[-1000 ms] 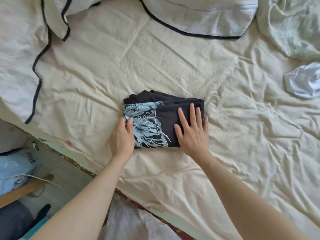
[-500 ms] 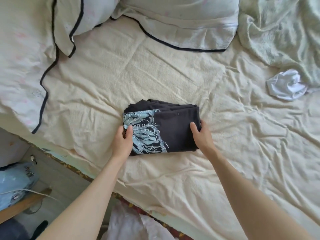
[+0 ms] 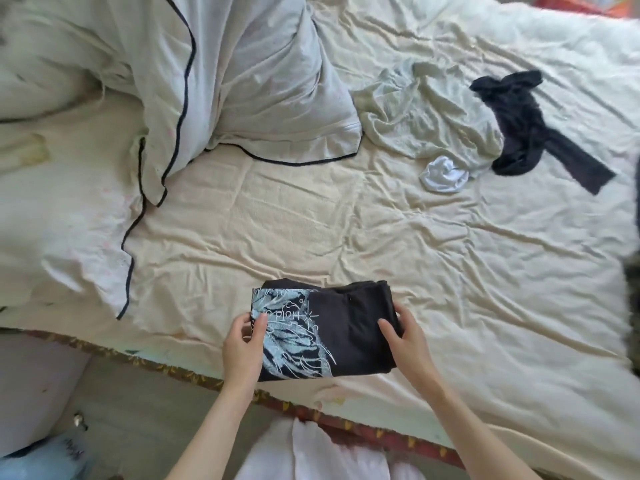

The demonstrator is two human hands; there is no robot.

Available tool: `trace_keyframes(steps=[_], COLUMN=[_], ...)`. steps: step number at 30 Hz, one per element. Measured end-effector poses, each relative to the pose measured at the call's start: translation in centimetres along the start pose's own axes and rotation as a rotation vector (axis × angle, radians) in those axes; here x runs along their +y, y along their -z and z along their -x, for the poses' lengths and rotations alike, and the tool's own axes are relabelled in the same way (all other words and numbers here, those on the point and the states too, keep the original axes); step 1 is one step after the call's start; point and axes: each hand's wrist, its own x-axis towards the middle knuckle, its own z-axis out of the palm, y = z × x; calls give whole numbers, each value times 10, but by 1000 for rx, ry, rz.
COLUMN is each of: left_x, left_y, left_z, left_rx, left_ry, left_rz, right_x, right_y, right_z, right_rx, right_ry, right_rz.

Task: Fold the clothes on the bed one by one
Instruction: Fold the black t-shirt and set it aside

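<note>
The folded black shirt (image 3: 349,330) (pale blue print on its left half) lies near the front edge of the bed (image 3: 346,230). The left hand (image 3: 242,348) pinches its left edge, thumb on top; the right hand (image 3: 408,341) grips its right edge with curled fingers (image 3: 389,330).

Left hand (image 3: 242,344) and right hand (image 3: 405,336) gripping opposite edges, thumbs on top, forearms extended

Folded black shirt (image 3: 346,327): pale blue print with upside-down word "Hold"; rest of lettering illegible
</note>
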Motion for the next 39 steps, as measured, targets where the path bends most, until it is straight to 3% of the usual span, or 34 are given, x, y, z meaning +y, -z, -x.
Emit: trace_keyframes(steps=[6,14,25,39], left_x=[29,54,91,64], left_y=[10,-39,-201,-437], left_z=[70,173,351,578], left_rx=[-204,-516,-959,-1246], left_ry=[-195,-280,-482,-592], left_rz=[-58,-178,-359,-534], right_x=[5,49,161,310], right_y=[46,132,280,505], right_z=[100,226,346,453], right_rx=[191,468,934,1247], right_ry=[58,27,-45,-138], right_rz=[-210,-365,-628,-685])
